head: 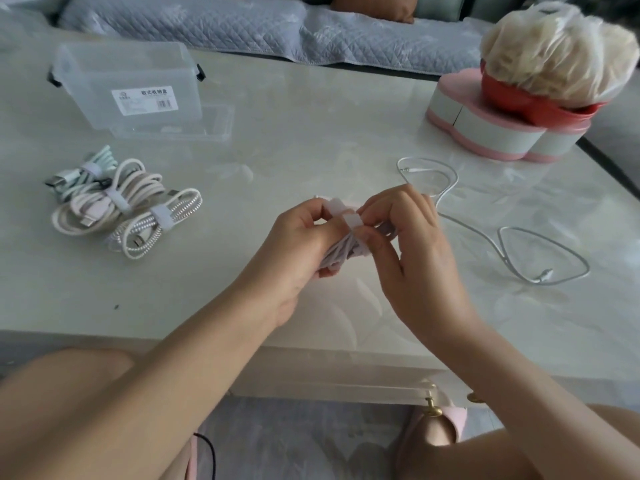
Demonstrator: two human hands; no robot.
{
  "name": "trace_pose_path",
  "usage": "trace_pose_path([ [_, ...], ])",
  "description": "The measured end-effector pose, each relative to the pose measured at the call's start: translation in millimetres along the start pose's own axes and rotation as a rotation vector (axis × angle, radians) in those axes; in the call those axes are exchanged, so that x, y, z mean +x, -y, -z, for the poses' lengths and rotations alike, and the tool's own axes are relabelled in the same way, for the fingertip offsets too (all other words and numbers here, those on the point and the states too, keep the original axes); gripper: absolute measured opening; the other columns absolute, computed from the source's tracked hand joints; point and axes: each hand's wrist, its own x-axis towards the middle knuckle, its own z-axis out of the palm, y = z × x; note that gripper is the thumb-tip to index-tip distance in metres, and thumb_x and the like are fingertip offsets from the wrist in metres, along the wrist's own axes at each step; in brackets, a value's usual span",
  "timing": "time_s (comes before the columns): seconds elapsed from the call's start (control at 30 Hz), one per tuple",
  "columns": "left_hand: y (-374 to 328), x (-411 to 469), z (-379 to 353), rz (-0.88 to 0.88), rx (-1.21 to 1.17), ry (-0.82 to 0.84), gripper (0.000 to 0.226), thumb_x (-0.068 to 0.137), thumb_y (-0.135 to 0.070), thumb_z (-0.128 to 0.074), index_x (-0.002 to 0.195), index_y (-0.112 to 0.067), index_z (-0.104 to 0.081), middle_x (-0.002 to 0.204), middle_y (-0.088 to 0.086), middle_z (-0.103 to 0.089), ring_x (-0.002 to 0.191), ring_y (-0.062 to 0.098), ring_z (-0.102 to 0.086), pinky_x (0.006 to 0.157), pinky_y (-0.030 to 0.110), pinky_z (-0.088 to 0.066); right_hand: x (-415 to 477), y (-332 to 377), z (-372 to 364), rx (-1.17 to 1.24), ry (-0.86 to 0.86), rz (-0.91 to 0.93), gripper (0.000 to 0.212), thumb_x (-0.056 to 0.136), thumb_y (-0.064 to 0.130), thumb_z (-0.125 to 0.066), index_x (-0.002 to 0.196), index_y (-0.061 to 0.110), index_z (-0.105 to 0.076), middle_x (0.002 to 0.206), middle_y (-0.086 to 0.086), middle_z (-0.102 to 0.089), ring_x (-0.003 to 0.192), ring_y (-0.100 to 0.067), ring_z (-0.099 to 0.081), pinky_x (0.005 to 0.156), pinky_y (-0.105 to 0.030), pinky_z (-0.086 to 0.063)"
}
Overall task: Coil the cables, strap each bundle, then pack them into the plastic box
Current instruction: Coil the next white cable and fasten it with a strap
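One coiled cable (337,252), right of the plastic box (128,88), is gripped in our left hand (294,244); our right hand (408,244) pinches its strap (349,220); three strapped bundles (121,206) lie before the box.

The single camera rides on my head, facing forward and down. The table (311,133) lies close beneath it.

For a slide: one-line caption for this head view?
Left hand and right hand fasten a strap round a coiled cable; three strapped bundles lie near the plastic box.
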Motion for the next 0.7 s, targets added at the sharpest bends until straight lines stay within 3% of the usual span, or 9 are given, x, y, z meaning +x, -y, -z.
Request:
trace_pose_path([
  [0.13,-2,1,-1,-0.107,0.12,-0.053,0.032,0.089,-0.02,-0.06,0.092,0.012,-0.056,0.077,0.015,-0.064,0.066,0.016,-0.064,0.06,0.026,-0.057,3,2,-1,0.031,-0.017,-0.02,0.007,0.09,0.01,-0.05,0.086,0.007,-0.054,0.089,-0.003,-0.054,0.083,-0.022,-0.047,0.075,-0.017,-0.036],
  [0.27,-2,4,1,-0.25,0.284,-0.1,0.027,0.092,-0.022,-0.058,0.089,0.005,-0.055,0.082,0.013,-0.065,0.072,0.021,-0.066,0.067,0.045,-0.058,4,6,-3,0.043,-0.068,-0.011,0.005,0.089,0.01,-0.048,0.087,0.008,-0.053,0.09,0.001,-0.05,0.083,-0.024,-0.048,0.073,-0.02,-0.039],
  [0.33,3,4,3,-0.351,0.379,-0.134,0.015,0.092,-0.02,-0.058,0.084,-0.007,-0.056,0.09,0.006,-0.068,0.077,0.021,-0.066,0.068,0.045,-0.057,3,8,-8,0.06,-0.076,-0.033,0.006,0.089,0.01,-0.047,0.088,0.008,-0.052,0.091,0.004,-0.047,0.083,-0.027,-0.049,0.073,-0.026,-0.042],
  [0.43,7,5,3,-0.467,0.388,-0.201,0.011,0.09,-0.017,-0.058,0.082,-0.011,-0.054,0.086,-0.003,-0.064,0.076,0.016,-0.063,0.067,0.042,-0.055,4,10,-10,0.073,-0.091,-0.044,0.006,0.09,0.011,-0.046,0.09,0.01,-0.051,0.092,0.006,-0.045,0.085,-0.027,-0.05,0.072,-0.03,-0.044],
  [0.5,5,5,3,-0.506,0.346,-0.179,0.013,0.088,-0.019,-0.057,0.077,-0.013,-0.052,0.081,-0.003,-0.062,0.07,0.015,-0.061,0.06,0.036,-0.053,7,11,-9,0.094,-0.098,-0.055,0.004,0.09,0.012,-0.046,0.09,0.014,-0.049,0.091,0.006,-0.045,0.085,-0.027,-0.05,0.073,-0.028,-0.044],
  [0.6,2,6,7,-0.493,0.244,-0.121,0.016,0.087,-0.013,-0.061,0.074,-0.007,-0.054,0.072,0.009,-0.063,0.061,0.016,-0.061,0.054,0.03,-0.052,8,12,-7,0.123,-0.107,-0.106,0.009,0.091,0.01,-0.048,0.088,0.018,-0.045,0.087,0.007,-0.045,0.082,-0.017,-0.05,0.073,-0.013,-0.037],
  [0.7,4,4,10,-0.466,0.192,-0.04,0.013,0.083,-0.015,-0.065,0.077,-0.005,-0.061,0.071,0.007,-0.065,0.067,0.014,-0.065,0.061,0.032,-0.058,8,12,-6,0.163,-0.094,-0.248,0.014,0.089,0.013,-0.05,0.081,0.022,-0.045,0.081,0.006,-0.05,0.076,-0.007,-0.049,0.067,-0.008,-0.034],
])
